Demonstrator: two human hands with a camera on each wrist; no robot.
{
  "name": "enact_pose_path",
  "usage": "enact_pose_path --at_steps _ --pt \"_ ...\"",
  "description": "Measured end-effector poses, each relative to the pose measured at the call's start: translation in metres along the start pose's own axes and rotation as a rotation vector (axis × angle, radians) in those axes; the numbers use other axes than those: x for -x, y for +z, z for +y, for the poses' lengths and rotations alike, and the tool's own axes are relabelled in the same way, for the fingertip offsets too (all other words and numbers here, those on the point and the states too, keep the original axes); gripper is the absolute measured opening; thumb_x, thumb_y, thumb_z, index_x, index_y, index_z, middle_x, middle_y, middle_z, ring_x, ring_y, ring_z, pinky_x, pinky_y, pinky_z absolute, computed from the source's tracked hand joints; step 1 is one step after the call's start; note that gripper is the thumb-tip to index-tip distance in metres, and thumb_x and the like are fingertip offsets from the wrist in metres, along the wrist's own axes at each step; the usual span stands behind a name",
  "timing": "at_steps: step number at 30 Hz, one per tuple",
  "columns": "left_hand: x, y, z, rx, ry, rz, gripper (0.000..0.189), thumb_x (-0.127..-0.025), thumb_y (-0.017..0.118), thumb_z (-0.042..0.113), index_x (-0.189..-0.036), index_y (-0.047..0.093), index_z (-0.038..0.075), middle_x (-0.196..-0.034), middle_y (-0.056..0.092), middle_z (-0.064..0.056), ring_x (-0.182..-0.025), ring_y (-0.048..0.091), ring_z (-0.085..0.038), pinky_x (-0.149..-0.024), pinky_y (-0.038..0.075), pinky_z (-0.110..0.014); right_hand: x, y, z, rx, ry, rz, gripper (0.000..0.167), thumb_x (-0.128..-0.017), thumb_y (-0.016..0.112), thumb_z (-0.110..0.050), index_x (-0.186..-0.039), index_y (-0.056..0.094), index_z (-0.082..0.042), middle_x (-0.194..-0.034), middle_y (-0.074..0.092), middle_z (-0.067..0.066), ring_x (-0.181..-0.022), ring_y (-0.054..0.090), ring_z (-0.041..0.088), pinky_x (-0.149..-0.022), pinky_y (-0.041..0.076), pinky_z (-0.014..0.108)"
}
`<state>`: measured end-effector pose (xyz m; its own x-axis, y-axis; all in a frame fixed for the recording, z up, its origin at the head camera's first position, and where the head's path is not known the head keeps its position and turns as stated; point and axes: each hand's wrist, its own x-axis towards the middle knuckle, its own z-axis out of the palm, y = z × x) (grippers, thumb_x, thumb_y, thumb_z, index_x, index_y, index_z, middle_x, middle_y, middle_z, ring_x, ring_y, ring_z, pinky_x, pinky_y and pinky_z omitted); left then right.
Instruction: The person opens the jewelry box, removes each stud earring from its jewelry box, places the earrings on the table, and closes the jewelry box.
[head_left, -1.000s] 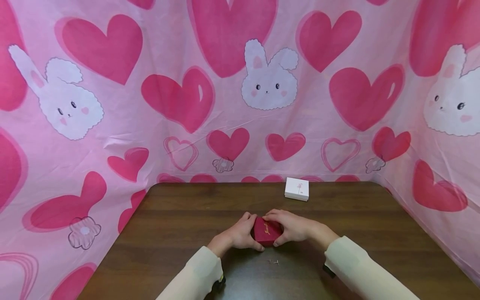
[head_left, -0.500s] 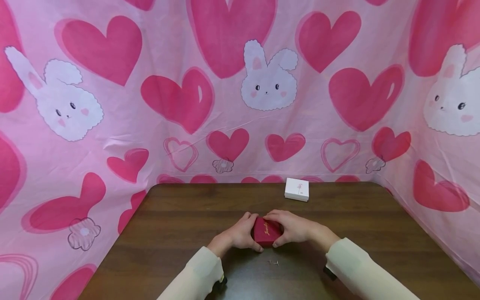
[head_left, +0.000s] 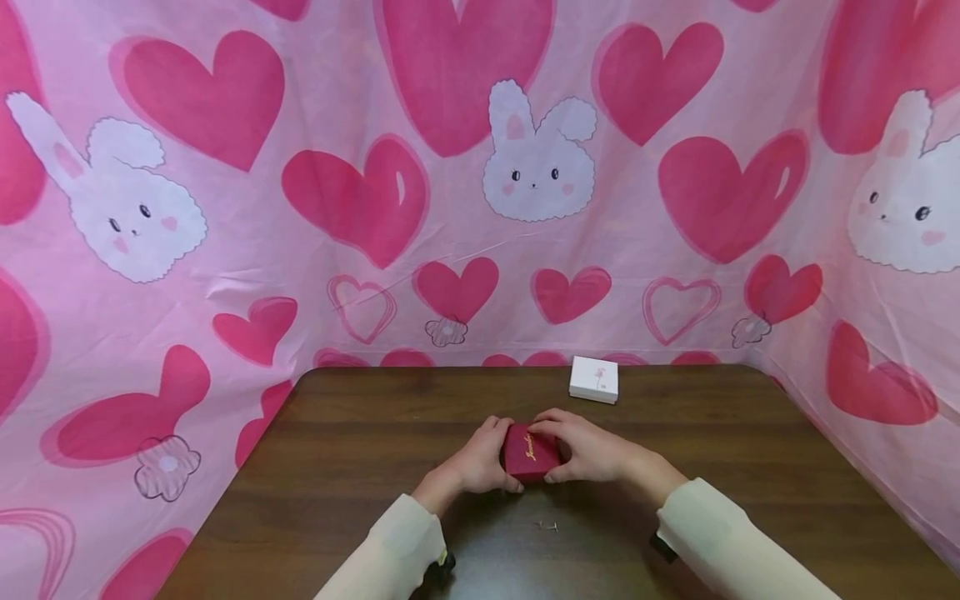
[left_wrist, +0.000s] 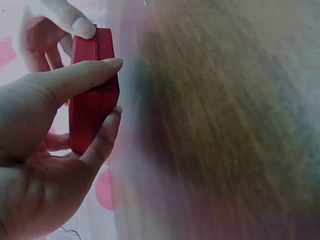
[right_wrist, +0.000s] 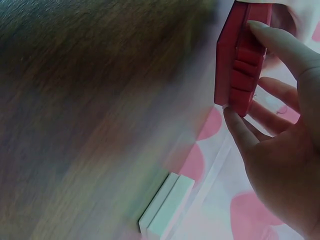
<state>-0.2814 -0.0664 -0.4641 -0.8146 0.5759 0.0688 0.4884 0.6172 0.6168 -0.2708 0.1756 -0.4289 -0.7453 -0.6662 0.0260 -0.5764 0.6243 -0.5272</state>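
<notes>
A small red jewelry box (head_left: 532, 457) with gold lettering on its lid is between my two hands. My left hand (head_left: 480, 463) grips its left side, thumb on the near edge and fingers round the far side. On the opposite side, my right hand (head_left: 592, 450) holds it with thumb and fingertips. The lid looks closed. In the left wrist view the red box (left_wrist: 87, 110) shows its side with a seam, and it appears slightly off the table. Two tiny metallic pieces, perhaps stud earrings (head_left: 547, 527), lie on the table nearer to me.
A white box (head_left: 593, 379) with a pink flower print lies near the back edge of the brown wooden table (head_left: 390, 417). Pink cloth (head_left: 450, 233) with hearts and rabbits hangs behind and at both sides.
Both hands, still holding the red jewelry box, have shifted it slightly up and away from me in the last half second. The tiny metallic pieces and the white box stay put.
</notes>
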Motion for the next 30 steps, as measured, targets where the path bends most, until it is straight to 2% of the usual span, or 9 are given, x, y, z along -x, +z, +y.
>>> enact_pose_path --at_steps 2,8,15,20,25,30 --pt "0.002 -0.005 0.012 0.015 -0.031 -0.003 0.098 -0.070 0.095 0.021 -0.146 0.040 -0.006 -0.126 0.051 -0.012 -0.107 0.054 -0.022 -0.098 0.050 -0.042 0.002 -0.001 0.001 -0.003 -0.005 0.006 0.073 -0.080 0.088 -0.029 -0.144 0.055 -0.012 -0.145 0.047 0.006 -0.128 0.047 0.026 -0.096 0.053 0.043" --pt "0.000 -0.003 0.012 0.007 -0.059 0.003 0.100 -0.069 0.096 0.023 -0.148 0.040 -0.003 -0.129 0.050 -0.010 -0.109 0.053 -0.021 -0.100 0.049 -0.040 0.007 -0.005 0.003 -0.006 -0.004 0.016 0.070 -0.083 0.085 -0.031 -0.144 0.055 -0.012 -0.148 0.045 0.010 -0.131 0.047 0.030 -0.101 0.049 0.051" --pt "-0.005 -0.006 0.010 0.020 -0.053 0.009 0.100 -0.070 0.096 0.022 -0.149 0.039 -0.002 -0.131 0.050 -0.012 -0.111 0.053 -0.022 -0.101 0.048 -0.043 0.015 -0.009 0.007 0.007 0.014 0.036 0.064 -0.087 0.081 -0.031 -0.142 0.057 -0.011 -0.150 0.045 0.013 -0.134 0.047 0.034 -0.106 0.044 0.058" --pt "-0.010 -0.013 0.006 0.039 -0.068 0.019 0.096 -0.070 0.095 0.019 -0.147 0.041 -0.001 -0.130 0.050 -0.012 -0.113 0.052 -0.025 -0.101 0.048 -0.046 0.020 -0.014 0.012 0.077 0.008 0.065 0.055 -0.089 0.079 -0.029 -0.137 0.061 -0.009 -0.142 0.052 0.012 -0.128 0.052 0.034 -0.105 0.045 0.057" --pt "-0.017 -0.021 -0.003 0.053 -0.078 0.073 0.094 -0.070 0.094 0.016 -0.146 0.042 -0.002 -0.128 0.050 -0.014 -0.115 0.051 -0.028 -0.099 0.049 -0.047 0.025 -0.019 0.020 0.144 -0.009 0.095 0.044 -0.090 0.077 -0.026 -0.127 0.067 -0.003 -0.132 0.059 0.013 -0.122 0.057 0.035 -0.104 0.045 0.057" --pt "-0.025 -0.028 -0.011 0.083 -0.109 0.118 0.093 -0.071 0.092 0.014 -0.147 0.041 0.000 -0.130 0.049 -0.014 -0.121 0.050 -0.030 -0.097 0.052 -0.047 0.029 -0.024 0.029 0.162 0.000 0.119 0.040 -0.091 0.076 -0.025 -0.122 0.068 -0.001 -0.128 0.061 0.015 -0.120 0.058 0.036 -0.103 0.045 0.056"
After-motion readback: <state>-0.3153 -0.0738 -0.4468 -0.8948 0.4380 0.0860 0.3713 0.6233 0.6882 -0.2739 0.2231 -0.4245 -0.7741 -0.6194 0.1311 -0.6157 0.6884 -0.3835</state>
